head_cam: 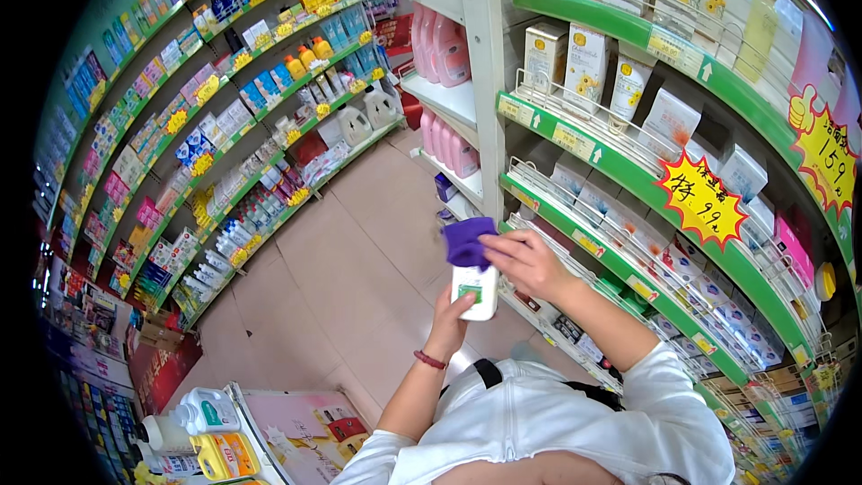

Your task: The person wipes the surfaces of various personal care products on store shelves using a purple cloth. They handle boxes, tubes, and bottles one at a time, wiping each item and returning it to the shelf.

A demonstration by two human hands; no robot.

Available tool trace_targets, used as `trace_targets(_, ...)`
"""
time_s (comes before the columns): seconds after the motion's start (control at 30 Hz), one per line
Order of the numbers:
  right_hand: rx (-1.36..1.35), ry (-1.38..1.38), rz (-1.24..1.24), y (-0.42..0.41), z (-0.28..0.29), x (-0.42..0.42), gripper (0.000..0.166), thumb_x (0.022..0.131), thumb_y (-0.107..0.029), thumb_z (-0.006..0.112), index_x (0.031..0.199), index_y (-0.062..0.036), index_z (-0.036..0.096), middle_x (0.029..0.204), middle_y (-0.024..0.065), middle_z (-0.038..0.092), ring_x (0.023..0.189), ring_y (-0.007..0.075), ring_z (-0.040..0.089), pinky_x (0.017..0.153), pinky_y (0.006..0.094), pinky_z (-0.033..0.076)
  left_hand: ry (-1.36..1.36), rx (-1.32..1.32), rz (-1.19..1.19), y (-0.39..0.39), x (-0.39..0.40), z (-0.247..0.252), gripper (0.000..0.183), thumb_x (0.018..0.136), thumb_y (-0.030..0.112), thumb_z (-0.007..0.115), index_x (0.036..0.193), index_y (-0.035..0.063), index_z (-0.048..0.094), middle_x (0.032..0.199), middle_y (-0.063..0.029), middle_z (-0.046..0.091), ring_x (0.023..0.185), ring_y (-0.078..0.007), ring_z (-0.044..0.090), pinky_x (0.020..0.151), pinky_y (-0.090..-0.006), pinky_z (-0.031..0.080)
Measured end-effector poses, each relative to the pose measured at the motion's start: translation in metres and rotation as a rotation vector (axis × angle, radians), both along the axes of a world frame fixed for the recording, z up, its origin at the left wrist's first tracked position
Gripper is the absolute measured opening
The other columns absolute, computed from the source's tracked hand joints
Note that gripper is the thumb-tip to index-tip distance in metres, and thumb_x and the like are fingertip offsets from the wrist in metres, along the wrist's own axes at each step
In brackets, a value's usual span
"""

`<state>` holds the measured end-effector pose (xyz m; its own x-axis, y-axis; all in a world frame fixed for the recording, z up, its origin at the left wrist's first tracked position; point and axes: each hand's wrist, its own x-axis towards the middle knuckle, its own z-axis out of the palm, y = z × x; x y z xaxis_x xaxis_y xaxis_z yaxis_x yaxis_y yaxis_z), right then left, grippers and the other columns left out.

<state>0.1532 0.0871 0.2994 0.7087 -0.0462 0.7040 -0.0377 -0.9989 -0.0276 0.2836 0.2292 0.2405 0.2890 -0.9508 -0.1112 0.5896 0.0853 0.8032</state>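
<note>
My left hand (452,315) is wrapped around the lower part of a white plastic bottle (479,310) with a green patch on its label. A purple cloth (467,240) lies over the top end of the bottle and hides it. My right hand (525,263) pinches the cloth's right edge between thumb and fingers. Both hands are in front of my body, above the tiled floor and beside the right-hand shelves. A dark red bracelet (431,360) circles my left wrist.
Right of me stand shelves with green edges (606,158), wire rails and boxed goods. Pink bottles (452,54) stand on the end shelves ahead. A long stocked shelf wall (229,128) curves along the left. Jugs (225,455) stand at lower left. Tiled floor (337,269) runs between.
</note>
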Motion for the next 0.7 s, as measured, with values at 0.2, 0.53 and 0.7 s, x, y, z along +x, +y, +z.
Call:
trace_targets(0.2, 0.770, -0.286, -0.258, -0.025, -0.018, -0.031, 0.020, 0.085, -0.010, 0.052, 0.101, -0.0021, 0.062, 0.106, 0.0095, 0.059, 0.099, 0.0244, 0.053, 0.086, 0.0315, 0.042, -0.002, -0.147, -0.045, 0.010, 0.015, 0.004, 0.062, 0.076, 0.045, 0.058, 0.116, -0.0006, 0.047, 0.096, -0.0159, 0.059, 0.080, -0.0276, 0.060, 0.065, -0.0402, 0.050)
trace_targets(0.53, 0.500, -0.237, 0.075, 0.018, -0.005, -0.004, 0.017, 0.077, -0.004, 0.059, 0.094, -0.0027, 0.063, 0.104, 0.0103, 0.060, 0.088, 0.0255, 0.054, 0.078, 0.0346, 0.042, 0.422, -0.141, -0.089, 0.026, 0.002, 0.008, 0.066, 0.075, 0.055, 0.049, 0.115, 0.0035, 0.048, 0.082, -0.0144, 0.055, 0.062, -0.0257, 0.053, 0.043, -0.0312, 0.042)
trace_targets(0.7, 0.606, -0.366, -0.052, 0.026, 0.034, 0.000, 0.020, 0.078, -0.006, 0.059, 0.097, -0.0036, 0.063, 0.107, 0.0091, 0.059, 0.087, 0.0267, 0.054, 0.079, 0.0353, 0.042, 0.548, -0.303, -0.199, 0.033, 0.017, -0.007, 0.063, 0.076, 0.055, 0.048, 0.113, 0.0049, 0.048, 0.086, -0.0141, 0.054, 0.064, -0.0256, 0.052, 0.042, -0.0303, 0.041)
